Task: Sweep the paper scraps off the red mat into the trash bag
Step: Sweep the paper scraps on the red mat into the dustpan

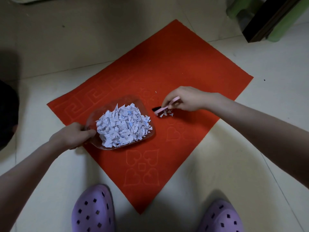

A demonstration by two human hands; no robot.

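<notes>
A red mat (192, 67) lies diagonally on the tiled floor. On its left part sits a clear plastic dustpan (143, 104) heaped with white paper scraps (123, 126). My left hand (73, 136) grips the dustpan's near-left end. My right hand (185, 99) pinches a small pink brush (165, 107) with black bristles, held just right of the dustpan's mouth. A small cluster of loose scraps (166, 113) lies on the mat under the brush. One tiny scrap (156, 92) lies a little farther back.
A dark shape (7, 113), possibly the trash bag, sits at the left edge. My feet in purple clogs (93, 211) stand at the near edge, the right clog (220, 216) beside the mat's corner. A green stool (242, 9) and dark furniture (270, 20) stand far right.
</notes>
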